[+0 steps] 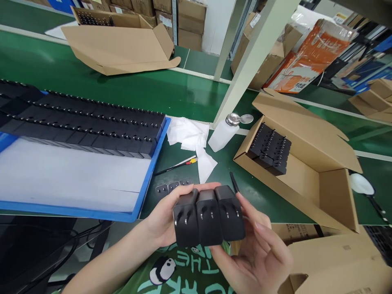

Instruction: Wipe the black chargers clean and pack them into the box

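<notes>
Three black plug adapters [210, 222], each with two metal pins, stand side by side between my hands, above the front edge of the bench. My left hand [163, 214] is closed on their left side, its fingers partly hidden behind them. My right hand [260, 249] grips the right-hand adapter, with the thumb below and the fingertips at its right side. To the left, long rows of the same adapters [101, 130] fill the back of a blue-edged tray [143, 192]. An opened cardboard box [306, 196] on the right contains several more adapters [271, 149] at its left end.
Behind my hands are white wipes [188, 132], a white pump bottle [223, 132], a cable with red and yellow ends [183, 163] and a black stick-like tool [234, 181]. A pale post [254, 57] rises behind the bottle. Another open box [122, 45] sits at the back left.
</notes>
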### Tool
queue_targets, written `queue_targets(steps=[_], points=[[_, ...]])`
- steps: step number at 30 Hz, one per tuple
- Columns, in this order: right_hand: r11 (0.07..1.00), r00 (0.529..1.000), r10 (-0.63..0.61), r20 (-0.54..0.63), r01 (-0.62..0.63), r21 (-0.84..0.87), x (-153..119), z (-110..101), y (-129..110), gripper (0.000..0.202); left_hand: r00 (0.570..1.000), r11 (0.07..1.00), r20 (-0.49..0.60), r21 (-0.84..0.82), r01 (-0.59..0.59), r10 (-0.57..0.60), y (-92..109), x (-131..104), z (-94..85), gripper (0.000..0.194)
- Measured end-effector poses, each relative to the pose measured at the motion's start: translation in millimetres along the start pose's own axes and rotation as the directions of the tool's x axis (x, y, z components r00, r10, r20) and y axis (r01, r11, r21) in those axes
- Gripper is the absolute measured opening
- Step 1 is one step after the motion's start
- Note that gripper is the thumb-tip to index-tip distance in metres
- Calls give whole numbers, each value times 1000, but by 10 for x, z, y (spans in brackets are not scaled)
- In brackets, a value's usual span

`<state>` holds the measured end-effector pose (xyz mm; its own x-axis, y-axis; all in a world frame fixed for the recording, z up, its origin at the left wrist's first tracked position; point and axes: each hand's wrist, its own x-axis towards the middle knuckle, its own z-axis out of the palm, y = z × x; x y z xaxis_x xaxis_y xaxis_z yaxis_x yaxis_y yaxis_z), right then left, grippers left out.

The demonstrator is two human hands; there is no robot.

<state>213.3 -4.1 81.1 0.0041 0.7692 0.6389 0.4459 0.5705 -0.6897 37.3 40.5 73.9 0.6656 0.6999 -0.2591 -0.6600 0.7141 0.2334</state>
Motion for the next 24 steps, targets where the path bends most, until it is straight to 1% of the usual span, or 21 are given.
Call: queue_targets(steps=[3, 6, 10, 15, 20, 24], points=[[1000, 1000, -26, 4, 26, -4, 26, 3, -27, 77, 1000, 1000, -8, -10, 17, -18, -6, 0, -21, 48], [1000, 1000, -22, 7, 22, -5, 21, 1, -41, 74, 1000, 1000, 4, -20, 17, -17, -12, -2, -28, 46], [1000, 1000, -10, 17, 10, -18, 16, -16, -59, 71, 1000, 999, -7, -11, 30, -30, -22, -5, -25, 47], [1000, 998, -11, 64, 12, -22, -2, -73, -46, 74, 998, 999, -40, 17, 42, -42, -34, -3, -37, 51], [1000, 996, -28, 86, 27, 4, -53, -115, -2, 78, 994, 997, -106, 68, 22, -14, -11, -28, 24, 44], [998, 996, -30, 85, 26, 53, -52, -107, 3, 80, 994, 995, -113, 104, 10, 2, 23, -45, 86, 45]])
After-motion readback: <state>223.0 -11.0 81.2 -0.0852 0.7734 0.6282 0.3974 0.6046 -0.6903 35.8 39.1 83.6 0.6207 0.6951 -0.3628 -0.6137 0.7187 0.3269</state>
